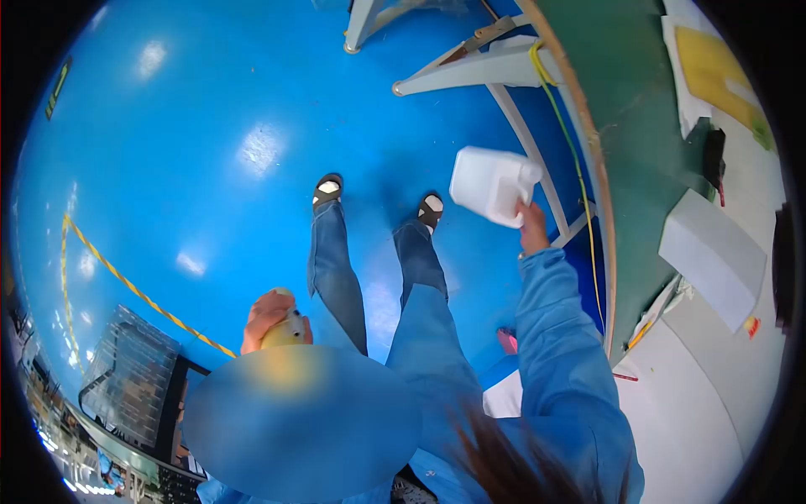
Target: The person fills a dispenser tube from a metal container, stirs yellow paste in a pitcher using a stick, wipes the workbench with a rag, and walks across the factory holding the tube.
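Note:
A white translucent plastic jug hangs over the blue floor, left of the green-topped table. My right hand is closed round its handle. Lower left, my left hand is wrapped round a pale yellow object with a small dark spot on its side. A blurred blue oval covers the area just below that hand and hides part of the yellow object.
The green table runs down the right, with white sheets, a yellow item and a dark tool on it. Yellow cable hangs at its edge. Table legs stand at the top. Yellow-striped tape and a rack are left.

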{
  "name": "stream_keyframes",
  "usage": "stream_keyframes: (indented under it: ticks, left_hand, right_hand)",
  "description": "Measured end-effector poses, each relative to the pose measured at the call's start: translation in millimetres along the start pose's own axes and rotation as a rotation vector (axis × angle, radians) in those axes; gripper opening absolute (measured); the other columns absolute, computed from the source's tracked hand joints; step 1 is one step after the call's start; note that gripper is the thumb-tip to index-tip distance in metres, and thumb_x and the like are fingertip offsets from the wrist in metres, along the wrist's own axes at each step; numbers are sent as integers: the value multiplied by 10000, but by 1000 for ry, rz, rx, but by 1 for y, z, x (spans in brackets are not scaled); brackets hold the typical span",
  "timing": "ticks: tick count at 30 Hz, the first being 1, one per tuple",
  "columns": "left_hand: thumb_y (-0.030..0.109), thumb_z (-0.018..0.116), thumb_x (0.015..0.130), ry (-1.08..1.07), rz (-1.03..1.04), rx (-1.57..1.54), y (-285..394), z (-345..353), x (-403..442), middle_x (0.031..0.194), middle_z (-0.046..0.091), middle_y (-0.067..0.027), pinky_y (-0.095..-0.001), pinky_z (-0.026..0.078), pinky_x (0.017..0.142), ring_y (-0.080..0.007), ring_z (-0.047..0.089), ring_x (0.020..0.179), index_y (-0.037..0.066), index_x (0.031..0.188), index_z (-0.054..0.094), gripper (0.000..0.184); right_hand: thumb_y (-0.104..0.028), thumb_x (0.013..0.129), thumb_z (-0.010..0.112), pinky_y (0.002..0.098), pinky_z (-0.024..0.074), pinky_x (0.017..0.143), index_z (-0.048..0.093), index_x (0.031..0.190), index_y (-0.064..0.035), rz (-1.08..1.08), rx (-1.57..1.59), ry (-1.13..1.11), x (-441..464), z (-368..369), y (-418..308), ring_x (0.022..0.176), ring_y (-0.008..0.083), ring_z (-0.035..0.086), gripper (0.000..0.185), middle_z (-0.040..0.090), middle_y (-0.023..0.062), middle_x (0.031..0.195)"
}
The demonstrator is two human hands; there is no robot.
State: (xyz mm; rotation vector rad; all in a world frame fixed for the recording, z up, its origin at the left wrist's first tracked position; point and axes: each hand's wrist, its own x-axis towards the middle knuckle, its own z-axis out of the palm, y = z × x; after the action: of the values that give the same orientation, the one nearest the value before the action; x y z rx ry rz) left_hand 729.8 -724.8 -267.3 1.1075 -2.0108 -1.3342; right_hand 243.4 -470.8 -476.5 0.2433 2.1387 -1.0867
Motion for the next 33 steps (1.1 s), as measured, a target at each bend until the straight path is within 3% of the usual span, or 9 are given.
stream_keyframes:
  ticks: [3,7,10,13,20,29,30,33]
  left_hand:
    - [-109,712,753,59,-71,15,-24,35,-8,1127,622,-164,-514,449,1040,-328,613,1097,93,1167,412,550]
    - [-88,708,772,68,-95,-27,-42,83,-6,1121,613,-160,-520,430,1061,-321,609,1093,96,1169,410,529]
    - [-74,712,778,60,-38,-48,-60,110,4,1098,611,-163,-521,427,1057,-301,613,1060,88,1165,413,515]
    - [-68,715,776,70,3,-42,-75,130,20,1084,609,-160,-528,424,1055,-294,616,1049,89,1163,416,513]
    - [-58,705,778,112,-17,-38,-119,168,54,1072,602,-145,-515,425,1044,-292,610,1041,100,1153,414,500]
    - [-53,703,777,128,63,-57,-151,194,90,1075,603,-157,-465,446,1005,-293,602,1046,84,1145,437,475]
    - [-7,772,734,208,73,-19,-154,198,95,963,652,-158,-412,538,858,-294,672,908,67,1079,484,455]
    - [-8,775,725,190,29,-55,-142,197,97,971,656,-164,-415,537,853,-294,669,915,69,1085,481,471]
  right_hand:
    - [-247,915,711,319,452,698,641,832,-41,-12,4,148,61,-9,-31,760,154,562,233,600,38,835]
    - [-317,974,654,371,476,715,596,807,-88,-213,292,199,174,-33,-34,756,164,565,290,579,13,787]
    - [-290,961,666,409,493,737,553,733,-82,-245,487,369,189,-7,-80,806,222,591,329,577,53,796]
    - [-280,931,682,417,501,764,574,755,-57,-323,579,402,197,20,-112,854,237,607,304,604,75,852]
    - [-290,920,678,413,506,783,600,792,-57,-413,639,371,248,17,-153,888,247,617,278,620,92,910]
    - [-304,906,673,408,512,809,634,840,-57,-407,708,318,298,35,-130,931,260,629,258,640,115,985]
    - [-305,904,672,408,513,812,638,845,-57,-407,709,323,304,38,-125,936,261,630,258,643,117,993]
    - [-309,900,670,406,515,820,649,861,-57,-410,723,312,315,42,-113,950,265,634,257,650,124,1018]
